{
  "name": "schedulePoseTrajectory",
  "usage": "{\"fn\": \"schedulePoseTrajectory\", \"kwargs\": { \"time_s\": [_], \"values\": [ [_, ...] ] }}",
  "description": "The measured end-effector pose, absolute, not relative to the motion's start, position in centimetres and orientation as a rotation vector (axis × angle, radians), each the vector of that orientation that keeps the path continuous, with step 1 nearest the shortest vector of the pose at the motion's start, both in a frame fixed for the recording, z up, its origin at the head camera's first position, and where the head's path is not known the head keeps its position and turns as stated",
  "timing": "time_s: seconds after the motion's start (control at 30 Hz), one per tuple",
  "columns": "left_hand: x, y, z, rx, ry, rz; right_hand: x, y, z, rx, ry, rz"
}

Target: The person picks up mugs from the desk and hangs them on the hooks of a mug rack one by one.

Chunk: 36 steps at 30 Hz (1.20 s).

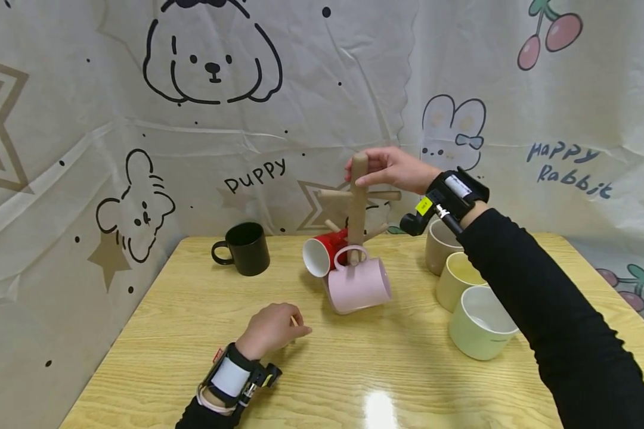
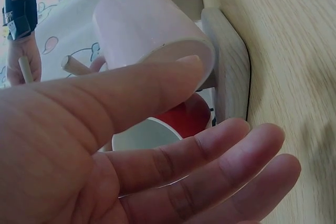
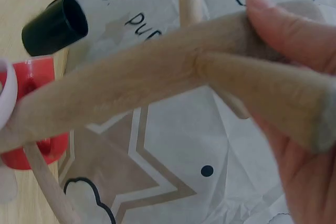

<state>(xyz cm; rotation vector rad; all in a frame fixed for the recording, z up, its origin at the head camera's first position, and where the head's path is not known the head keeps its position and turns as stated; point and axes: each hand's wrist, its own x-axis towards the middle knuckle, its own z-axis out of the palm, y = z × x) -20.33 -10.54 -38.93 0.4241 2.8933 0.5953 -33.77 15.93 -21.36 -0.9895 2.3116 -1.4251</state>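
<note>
My right hand [image 1: 392, 168] grips the upper post of a wooden mug tree [image 1: 357, 214], thumb in front and fingers behind. On its lower pegs hang a pink mug [image 1: 359, 287], mouth tilted to the right, and a red mug [image 1: 335, 239] with a white inside facing left. The pink mug covers most of the stand's base in the head view; the left wrist view shows the wooden base [image 2: 233, 66] by the tabletop. My left hand [image 1: 272, 329] is low over the table, left of the pink mug, fingers relaxed and holding nothing.
A black mug [image 1: 248, 249] stands at the back left of the wooden table [image 1: 193, 345]. To the right, under my right forearm, a beige mug [image 1: 437, 250], a yellow mug [image 1: 451, 286] and a pale green mug [image 1: 477, 333] stand in a row. A printed curtain [image 1: 311, 107] hangs behind.
</note>
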Motion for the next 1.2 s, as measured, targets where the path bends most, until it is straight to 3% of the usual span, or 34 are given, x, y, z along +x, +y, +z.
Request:
{"fn": "schedulePoseTrajectory", "kwargs": {
  "time_s": [0.47, 0.97, 1.2],
  "values": [
    [-20.3, -11.2, -38.9, 0.428, 2.926, 0.583, -32.9, 15.8, -22.4, -0.985, 2.537, -1.471],
    [-20.6, -11.7, -38.4, 0.401, 2.938, 0.552, -30.8, 15.0, -22.0, -0.493, 3.014, -1.38],
    [-20.5, -11.6, -38.5, 0.395, 2.942, 0.54, -30.9, 15.4, -21.5, -0.393, 3.113, -1.302]
  ]
}}
